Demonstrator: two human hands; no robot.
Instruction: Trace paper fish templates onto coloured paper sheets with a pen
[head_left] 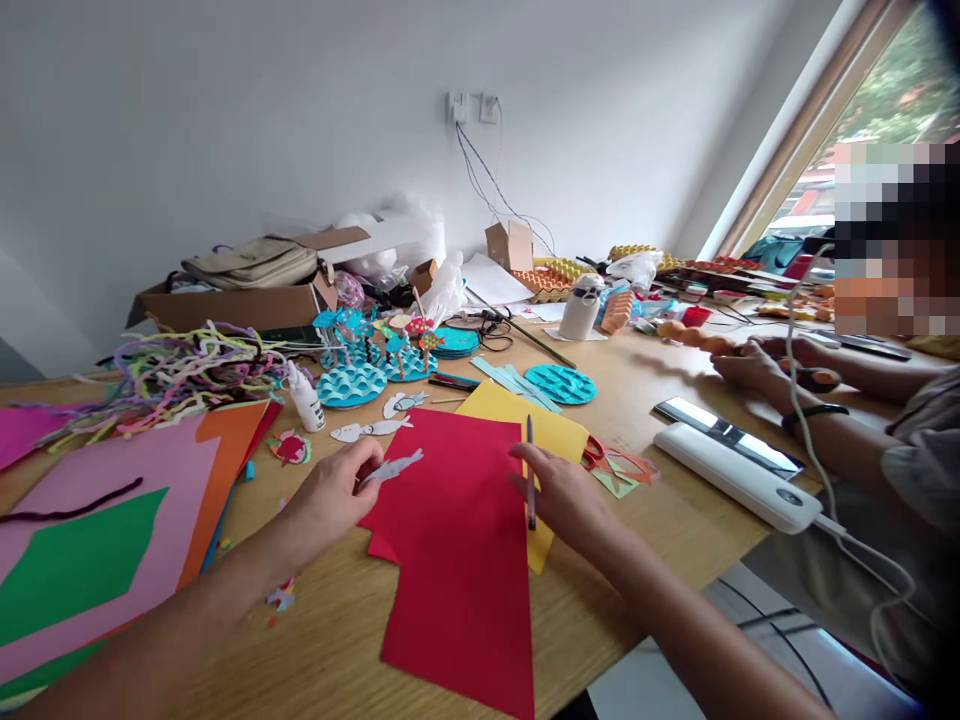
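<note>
My left hand pinches a grey-white paper fish cutout by one end, over the left part of a red paper sheet. My right hand is at the sheet's right edge, with a dark pen standing nearly upright among its fingers. Beneath that hand lies yellow paper. More fish cutouts rest on the table just beyond my left hand. A red-green paper fish lies farther left, close to a white glue bottle.
Red-handled scissors lie right of my right hand. Blue wavy bases with paper fish stand behind. Stacked coloured paper and pipe cleaners fill the left. A power bank, a phone and another person's hands are at right.
</note>
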